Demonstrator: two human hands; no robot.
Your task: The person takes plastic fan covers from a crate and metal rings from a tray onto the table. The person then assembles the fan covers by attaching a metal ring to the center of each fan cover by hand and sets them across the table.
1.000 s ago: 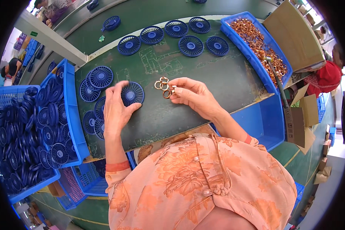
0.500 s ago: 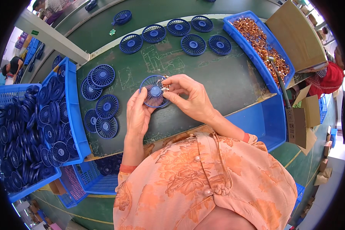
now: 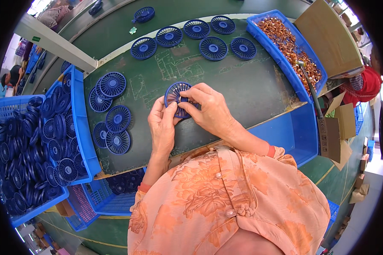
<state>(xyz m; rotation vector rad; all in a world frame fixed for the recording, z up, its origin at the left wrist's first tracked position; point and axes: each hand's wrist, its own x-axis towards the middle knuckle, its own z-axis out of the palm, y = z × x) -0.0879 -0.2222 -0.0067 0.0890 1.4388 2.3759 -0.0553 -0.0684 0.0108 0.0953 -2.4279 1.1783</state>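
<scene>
The left hand (image 3: 161,127) grips a blue grille (image 3: 172,90) by its near edge, thumb over the face. The right hand (image 3: 210,106), nearly closed, pinches a gold-coloured ring (image 3: 181,99) against the round grille's middle, left of its palm; fingers hide whether it touches the hub. Farther off, ahead of the hands, lie loose grilles (image 3: 213,48); rightward, a blue tray (image 3: 278,62) of rings.

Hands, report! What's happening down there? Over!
Left grip: holding round, dark-blue, spoked plastic disc. Right grip: pinching shiny gold-coloured metal ring near disc's middle. In the way: fingers partly covering disc.
</scene>
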